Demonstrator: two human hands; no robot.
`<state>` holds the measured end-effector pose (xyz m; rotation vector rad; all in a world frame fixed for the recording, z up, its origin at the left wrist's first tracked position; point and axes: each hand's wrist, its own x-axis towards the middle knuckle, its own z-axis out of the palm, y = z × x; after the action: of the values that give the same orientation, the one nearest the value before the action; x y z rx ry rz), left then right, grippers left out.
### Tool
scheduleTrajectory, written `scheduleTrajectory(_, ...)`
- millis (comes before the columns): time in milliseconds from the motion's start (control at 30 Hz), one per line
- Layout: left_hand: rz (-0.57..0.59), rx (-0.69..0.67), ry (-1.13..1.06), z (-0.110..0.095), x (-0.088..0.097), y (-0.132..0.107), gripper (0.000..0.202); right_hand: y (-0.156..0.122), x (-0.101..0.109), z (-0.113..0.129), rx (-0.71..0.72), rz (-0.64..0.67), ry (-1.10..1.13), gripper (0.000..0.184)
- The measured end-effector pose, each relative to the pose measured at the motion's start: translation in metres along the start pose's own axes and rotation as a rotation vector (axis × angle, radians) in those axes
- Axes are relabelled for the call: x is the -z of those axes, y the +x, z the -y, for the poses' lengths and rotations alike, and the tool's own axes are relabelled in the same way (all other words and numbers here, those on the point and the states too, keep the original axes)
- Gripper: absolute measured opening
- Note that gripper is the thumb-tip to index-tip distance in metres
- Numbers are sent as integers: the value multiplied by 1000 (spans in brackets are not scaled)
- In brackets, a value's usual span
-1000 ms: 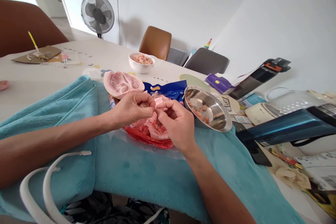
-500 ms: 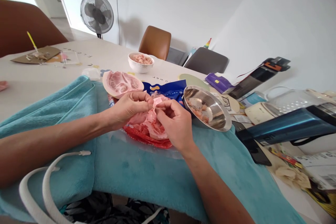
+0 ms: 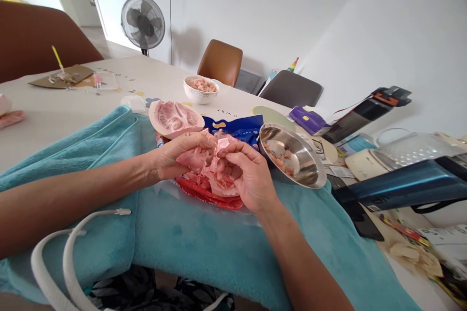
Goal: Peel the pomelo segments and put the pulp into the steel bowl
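Note:
My left hand (image 3: 184,153) is closed on a pale pink pomelo segment (image 3: 193,159), part of which the fingers hide. Close beside it, my right hand (image 3: 250,170) is closed in a pinch; whatever lies between its fingertips is too small to make out. Below both hands, pink membrane scraps (image 3: 222,182) heap on a red and blue plastic bag (image 3: 209,199). A hollowed pomelo rind half (image 3: 177,119) sits behind my left hand. To the right, a tilted steel bowl (image 3: 310,163) holds some pulp pieces (image 3: 282,158).
A white bowl of pink pulp (image 3: 200,96) stands farther back. Under the bag spreads a teal towel (image 3: 204,248). Crowding the right side are a blue bottle (image 3: 404,180), a dark bottle (image 3: 361,114), a phone (image 3: 361,218) and a purple packet (image 3: 308,119). A white cable-like loop (image 3: 69,257) lies at front left.
My left hand has turned, so the pomelo segment in it shows more. My right hand's fingers have shifted slightly away from the left ones. The whole view has moved a little.

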<state>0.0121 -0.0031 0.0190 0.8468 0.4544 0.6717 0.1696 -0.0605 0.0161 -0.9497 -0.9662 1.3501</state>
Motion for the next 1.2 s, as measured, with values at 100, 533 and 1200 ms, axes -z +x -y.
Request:
scheduleTrajectory(100, 52, 26, -4, 2, -1, 0, 14, -2, -3, -3, -43, 41, 16, 7)
scheduleTrajectory(533, 78, -22, -36, 7, 1, 3, 5, -3, -2, -5, -19, 5, -63, 10)
scheduleTrajectory(1200, -51, 60, -44, -2, 5, 4, 19, 6, 56, 56, 550, -497, -455, 6)
